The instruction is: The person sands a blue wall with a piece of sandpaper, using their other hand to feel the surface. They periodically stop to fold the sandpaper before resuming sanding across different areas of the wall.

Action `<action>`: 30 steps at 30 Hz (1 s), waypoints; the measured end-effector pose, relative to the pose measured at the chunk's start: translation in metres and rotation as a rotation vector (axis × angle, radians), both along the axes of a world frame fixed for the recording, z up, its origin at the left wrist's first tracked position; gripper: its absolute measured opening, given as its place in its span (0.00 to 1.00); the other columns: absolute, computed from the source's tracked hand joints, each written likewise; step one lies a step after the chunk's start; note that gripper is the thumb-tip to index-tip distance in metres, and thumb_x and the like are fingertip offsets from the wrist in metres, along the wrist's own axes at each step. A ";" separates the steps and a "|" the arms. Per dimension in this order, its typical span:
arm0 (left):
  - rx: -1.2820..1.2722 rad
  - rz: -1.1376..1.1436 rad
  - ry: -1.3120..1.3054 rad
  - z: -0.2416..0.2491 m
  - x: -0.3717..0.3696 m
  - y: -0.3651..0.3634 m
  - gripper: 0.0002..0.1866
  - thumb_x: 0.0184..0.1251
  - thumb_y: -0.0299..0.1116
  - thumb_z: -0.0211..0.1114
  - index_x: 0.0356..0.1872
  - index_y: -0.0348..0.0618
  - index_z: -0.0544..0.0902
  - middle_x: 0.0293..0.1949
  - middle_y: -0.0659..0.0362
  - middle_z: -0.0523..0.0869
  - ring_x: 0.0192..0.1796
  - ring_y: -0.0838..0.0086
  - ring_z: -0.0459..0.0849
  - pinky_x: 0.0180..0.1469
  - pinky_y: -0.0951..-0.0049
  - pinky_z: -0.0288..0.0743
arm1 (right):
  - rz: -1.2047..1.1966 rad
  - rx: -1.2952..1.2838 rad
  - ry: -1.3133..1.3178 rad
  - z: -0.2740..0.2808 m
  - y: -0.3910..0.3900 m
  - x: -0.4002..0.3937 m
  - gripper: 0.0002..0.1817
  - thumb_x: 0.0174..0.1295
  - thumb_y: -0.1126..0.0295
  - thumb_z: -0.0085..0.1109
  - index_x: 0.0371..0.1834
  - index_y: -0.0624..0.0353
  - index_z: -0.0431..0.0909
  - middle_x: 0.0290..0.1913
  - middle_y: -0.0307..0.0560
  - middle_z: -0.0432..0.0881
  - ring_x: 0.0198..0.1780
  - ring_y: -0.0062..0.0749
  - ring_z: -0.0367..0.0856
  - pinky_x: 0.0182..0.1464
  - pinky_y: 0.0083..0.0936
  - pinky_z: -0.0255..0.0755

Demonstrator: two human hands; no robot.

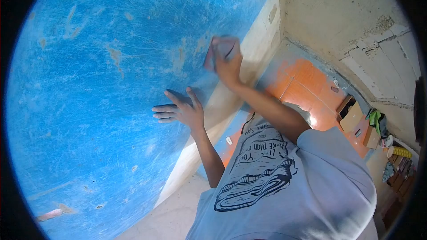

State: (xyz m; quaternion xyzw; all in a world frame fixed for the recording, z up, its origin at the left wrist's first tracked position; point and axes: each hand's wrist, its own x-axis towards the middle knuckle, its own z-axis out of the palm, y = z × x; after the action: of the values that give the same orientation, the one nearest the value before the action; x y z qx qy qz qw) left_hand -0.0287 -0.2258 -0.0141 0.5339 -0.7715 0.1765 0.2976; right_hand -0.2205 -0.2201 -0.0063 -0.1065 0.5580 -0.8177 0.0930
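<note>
A scratched blue wall [111,84] fills the left side of the view, with small chipped and worn spots. My right hand [229,69] presses a reddish-brown piece of sandpaper [227,44] against it, close to the wall's pale lower band. Motion blurs this hand and the sheet a little. Lower on the same wall, my left hand [189,112] lies with its fingers spread, holding nothing.
Below the blue paint runs a cream band [262,26]. An orange tiled floor [302,82] shows beyond my right arm. Cardboard boxes [352,116], a green cloth [377,121] and other clutter stand along the peeling wall [338,9] at right.
</note>
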 end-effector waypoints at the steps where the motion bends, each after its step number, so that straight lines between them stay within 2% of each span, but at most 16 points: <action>1: 0.006 -0.005 -0.002 0.000 0.001 -0.001 0.49 0.75 0.68 0.53 0.87 0.60 0.44 0.77 0.18 0.23 0.76 0.13 0.21 0.64 0.09 0.21 | 0.012 -0.007 -0.077 0.003 0.000 -0.008 0.14 0.72 0.63 0.69 0.47 0.60 0.77 0.43 0.47 0.86 0.45 0.28 0.83 0.50 0.29 0.77; 4: 0.027 0.008 0.010 -0.001 0.003 0.003 0.48 0.75 0.69 0.53 0.87 0.61 0.45 0.77 0.18 0.23 0.76 0.13 0.20 0.64 0.09 0.22 | 0.024 -0.024 -0.039 0.015 0.010 0.001 0.13 0.71 0.65 0.70 0.48 0.60 0.77 0.43 0.48 0.87 0.44 0.28 0.84 0.50 0.30 0.77; 7: 0.031 0.013 0.022 0.001 -0.001 0.003 0.48 0.75 0.69 0.53 0.87 0.61 0.44 0.77 0.18 0.23 0.76 0.13 0.20 0.64 0.09 0.22 | 0.084 0.025 0.044 -0.001 0.013 0.025 0.13 0.71 0.66 0.70 0.49 0.60 0.78 0.42 0.48 0.87 0.45 0.29 0.84 0.50 0.30 0.77; 8: 0.032 0.016 0.020 0.001 -0.001 0.003 0.48 0.75 0.69 0.53 0.87 0.61 0.44 0.77 0.18 0.23 0.76 0.13 0.20 0.64 0.09 0.22 | 0.161 -0.055 -0.026 -0.007 0.013 0.018 0.12 0.71 0.66 0.68 0.49 0.61 0.77 0.41 0.49 0.87 0.45 0.29 0.85 0.49 0.30 0.77; 11: 0.023 0.000 -0.010 -0.001 0.002 0.002 0.49 0.75 0.69 0.52 0.87 0.62 0.43 0.77 0.19 0.22 0.76 0.14 0.20 0.65 0.09 0.22 | -0.013 0.018 0.053 0.010 0.003 -0.014 0.13 0.72 0.66 0.66 0.50 0.61 0.75 0.37 0.52 0.88 0.41 0.40 0.90 0.46 0.34 0.79; 14: 0.064 0.020 0.025 0.000 -0.001 0.003 0.49 0.75 0.70 0.52 0.87 0.61 0.43 0.77 0.20 0.21 0.76 0.14 0.19 0.65 0.09 0.22 | 0.016 -0.023 0.140 -0.004 0.009 0.019 0.16 0.72 0.62 0.68 0.50 0.62 0.75 0.37 0.54 0.87 0.40 0.39 0.89 0.45 0.35 0.79; 17: 0.005 0.006 -0.002 -0.003 0.001 0.000 0.49 0.75 0.70 0.52 0.87 0.60 0.44 0.77 0.19 0.22 0.76 0.14 0.19 0.65 0.10 0.21 | 0.138 -0.028 -0.020 -0.014 0.002 0.006 0.16 0.72 0.63 0.68 0.51 0.61 0.74 0.36 0.54 0.87 0.40 0.38 0.89 0.44 0.35 0.79; 20: 0.017 -0.020 0.007 0.000 0.001 0.002 0.49 0.75 0.70 0.52 0.87 0.59 0.44 0.77 0.19 0.22 0.76 0.13 0.19 0.65 0.10 0.20 | -0.031 0.016 0.022 0.013 0.002 -0.017 0.16 0.72 0.63 0.68 0.50 0.61 0.74 0.35 0.53 0.86 0.40 0.38 0.89 0.44 0.34 0.79; 23: 0.068 0.014 0.023 0.001 -0.001 0.003 0.50 0.75 0.71 0.52 0.87 0.59 0.43 0.77 0.18 0.22 0.76 0.13 0.19 0.64 0.10 0.20 | -0.014 -0.002 0.140 -0.003 0.009 0.019 0.17 0.71 0.62 0.69 0.49 0.62 0.74 0.35 0.52 0.86 0.40 0.37 0.89 0.45 0.33 0.78; 26: 0.063 -0.001 0.027 0.004 -0.001 0.005 0.50 0.75 0.70 0.52 0.87 0.59 0.43 0.77 0.18 0.22 0.76 0.12 0.19 0.64 0.10 0.20 | 0.082 -0.026 0.050 -0.004 0.009 -0.001 0.15 0.72 0.63 0.69 0.49 0.61 0.77 0.39 0.50 0.86 0.44 0.29 0.84 0.49 0.29 0.77; 29: 0.039 -0.012 -0.007 0.000 0.003 0.003 0.50 0.75 0.70 0.53 0.87 0.58 0.43 0.76 0.17 0.22 0.75 0.12 0.19 0.64 0.10 0.20 | 0.026 -0.005 -0.012 0.018 0.009 -0.019 0.17 0.71 0.63 0.69 0.50 0.62 0.74 0.37 0.53 0.87 0.43 0.38 0.89 0.46 0.34 0.78; 30: 0.041 -0.002 0.002 0.001 0.002 0.003 0.50 0.74 0.70 0.53 0.87 0.58 0.43 0.76 0.17 0.22 0.75 0.12 0.19 0.64 0.10 0.20 | 0.022 -0.006 0.046 0.011 0.009 -0.009 0.16 0.71 0.64 0.69 0.50 0.62 0.74 0.37 0.53 0.87 0.43 0.37 0.89 0.46 0.33 0.78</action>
State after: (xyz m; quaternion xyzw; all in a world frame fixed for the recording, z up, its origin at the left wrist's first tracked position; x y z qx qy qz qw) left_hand -0.0267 -0.2232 -0.0133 0.5394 -0.7751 0.1601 0.2875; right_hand -0.2291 -0.2116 0.0051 -0.1319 0.5564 -0.8156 0.0888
